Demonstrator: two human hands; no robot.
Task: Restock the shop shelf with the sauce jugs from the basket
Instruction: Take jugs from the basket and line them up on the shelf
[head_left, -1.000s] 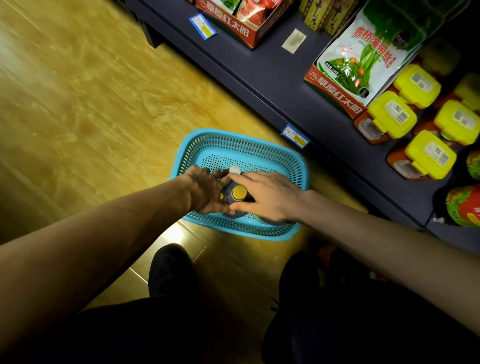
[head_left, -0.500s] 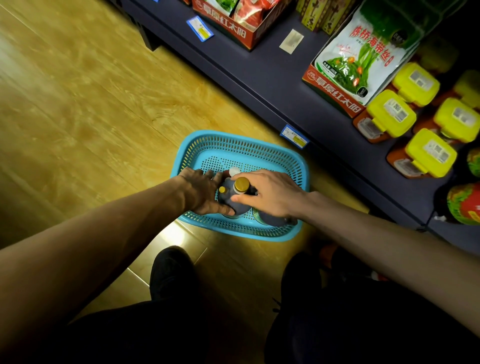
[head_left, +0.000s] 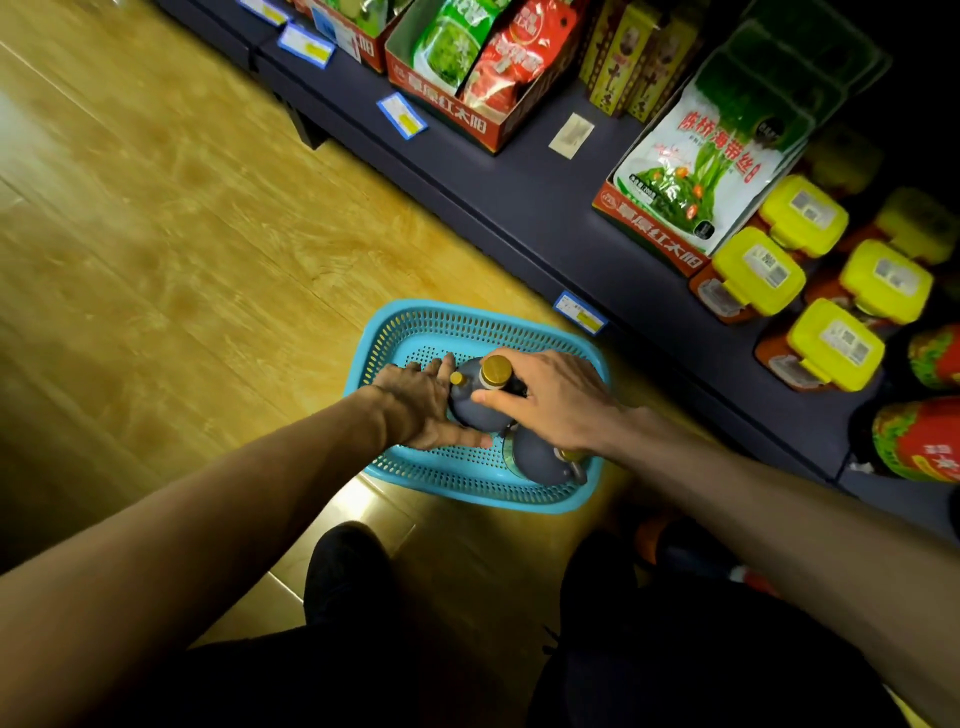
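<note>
Standing between hands (head_left: 550, 400), sauce jug (head_left: 475, 402), inside basket (head_left: 415, 322).

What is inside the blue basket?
Two dark sauce jugs: one with a gold cap, held between both hands, and another partly under the right hand. The basket floor beneath them is hidden.
</note>
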